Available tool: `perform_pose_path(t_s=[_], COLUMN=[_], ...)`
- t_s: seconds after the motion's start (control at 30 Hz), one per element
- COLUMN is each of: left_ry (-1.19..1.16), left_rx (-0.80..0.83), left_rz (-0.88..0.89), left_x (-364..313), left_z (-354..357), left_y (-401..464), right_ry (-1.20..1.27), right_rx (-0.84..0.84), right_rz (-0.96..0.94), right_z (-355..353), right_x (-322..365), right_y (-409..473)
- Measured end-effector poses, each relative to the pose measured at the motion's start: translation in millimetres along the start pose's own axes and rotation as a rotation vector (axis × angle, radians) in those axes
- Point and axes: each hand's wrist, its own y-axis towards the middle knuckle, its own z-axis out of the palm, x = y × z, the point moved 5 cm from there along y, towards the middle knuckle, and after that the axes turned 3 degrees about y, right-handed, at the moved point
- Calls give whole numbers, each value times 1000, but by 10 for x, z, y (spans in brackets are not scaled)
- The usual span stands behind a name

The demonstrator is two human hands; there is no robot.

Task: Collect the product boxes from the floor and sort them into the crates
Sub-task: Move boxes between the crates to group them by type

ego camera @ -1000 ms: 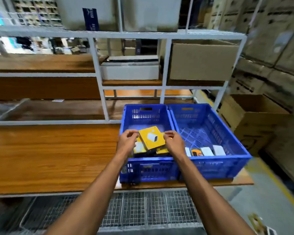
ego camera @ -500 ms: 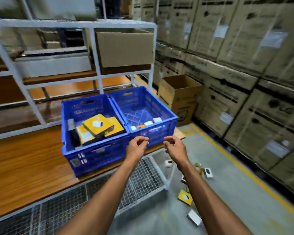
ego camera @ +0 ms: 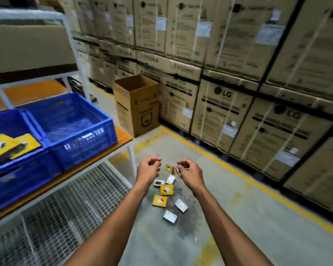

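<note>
A wall of stacked cartons point(ego camera: 248, 77) fills the far side of a warehouse aisle. Landmark: the scattered boxes point(ego camera: 166, 190) lying on the grey floor point(ego camera: 248, 217), roughly mid-picture.

Left of the boxes stands a table point(ego camera: 96, 157) with a wooden top and a wire mesh shelf point(ego camera: 52, 217) beneath it. On the table sit two blue crates side by side and touching. The far crate point(ego camera: 73, 129), nearer the boxes, shows a mostly bare mesh bottom; blur hides what, if anything, lies at its front. The left crate point(ego camera: 12, 167), farther from the boxes, holds yellow boxes point(ego camera: 10, 144). Beyond the boxes, against the cartons, stands an open carton point(ego camera: 136, 104). A yellow line point(ego camera: 238, 173) runs along the floor to the right of the boxes.

The boxes are small, some yellow, some white, loosely clustered on the floor.

Two bare forearms reach forward above the boxes. The left hand point(ego camera: 149, 169) is at the cluster's upper left, its grip loosely curled and holding nothing. The right hand point(ego camera: 188, 171) is at the upper right, fingers curled; something small and pale shows at the fingertips, but blur makes it impossible to tell whether the grip holds it. No other box is touched by either hand.
</note>
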Motion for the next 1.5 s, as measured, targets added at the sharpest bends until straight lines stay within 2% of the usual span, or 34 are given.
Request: perform_pose_path(t_s=[0.3,0.43,0.6,0.97,1.27,1.5], left_ry=[89,130,135,145,231,324], left_rx=[78,99,46,-76,-215,-336], left_rz=[-62,-74,-120,-185,-221,-235], left_x=[339,447,665,753,665,654], left_z=[1274,1687,2037,2365,2376,2648], left_y=[-80,186,778,2197,2780,3265], right_ry=[30,23,-28,-62,-117,-151], right_rx=[-97,-95,-41,111,306,478], right_rz=[124,146,154,126,128,99], right_z=[-1232,-1469,-1633,-1651,-1158,-850], right_x=[-906,-1141,-1338,-1193,-1274,-1424], right_y=[95,354,1010,2811,3912,5018])
